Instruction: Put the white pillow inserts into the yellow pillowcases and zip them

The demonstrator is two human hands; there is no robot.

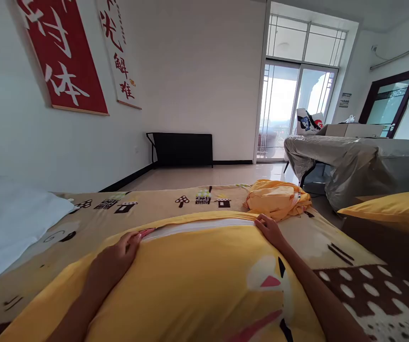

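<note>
A yellow pillowcase (190,275) with a cartoon print lies in front of me, plumped out by a white pillow (204,228) that shows as a strip along its far opening. My left hand (121,251) pinches the rim at the left end of that opening, beside a small patch of pink print. At the right end, my right hand (270,230) has its fingers curled over the rim. Just beyond the right hand, a crumpled yellow cloth (277,199) rests on the patterned bedsheet (162,205).
Another white pillow (15,218) lies at the left. At the right, a yellow pillow (393,209) sits on a brown box-like surface. Farther back stand a plastic-covered table (336,147) with boxes and bags, and a folded black panel (183,149) against the wall.
</note>
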